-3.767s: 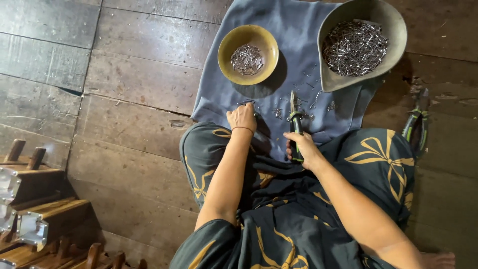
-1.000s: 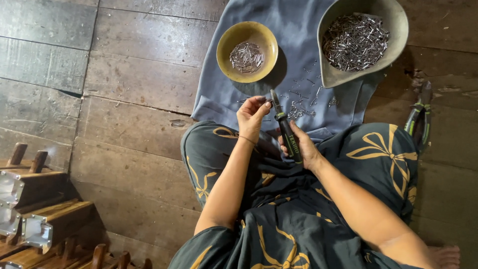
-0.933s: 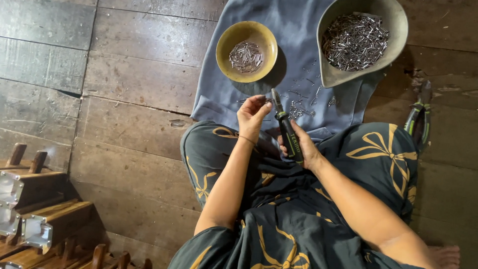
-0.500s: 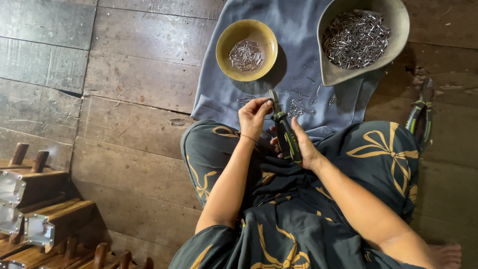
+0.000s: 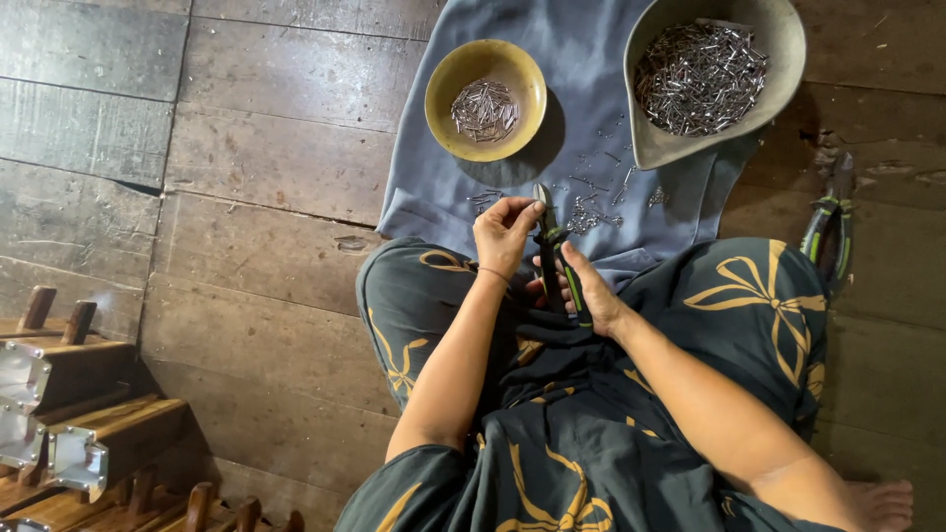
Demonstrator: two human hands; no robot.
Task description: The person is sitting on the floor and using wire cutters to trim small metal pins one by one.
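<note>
A floor of worn wooden planks (image 5: 246, 197) filled most of the view, and on it lay a blue-grey cloth (image 5: 591, 89) spread in front of the seated person's dark, gold-patterned garment (image 5: 749, 325). At the cloth's far right stood a large grey bowl (image 5: 788, 59) heaped with small metal pins, and to its left a smaller yellow bowl (image 5: 443, 108) held a thinner pile of them; loose pins (image 5: 591, 202) were scattered on the cloth between the bowls and the lap. Wooden blocks with metal ends (image 5: 59, 414) sat at the lower left, and a second pair of green-handled pliers (image 5: 830, 222) lay on the planks to the right, well apart from the hands. The right hand (image 5: 589, 296) was wrapped round the handles of the pliers (image 5: 554, 258), whose nose pointed up and away over the lap. The left hand (image 5: 505, 236) was pinched narrowly at the nose of the tool, thumb and fingers closed together; whether a pin sat between them was too small to tell. To do this step well, it seemed wise to keep the tool steady against the lap, feed the small piece squarely into the jaws, hold the fingertips clear of the closing edges, and work over the cloth so anything dropped stayed there.
</note>
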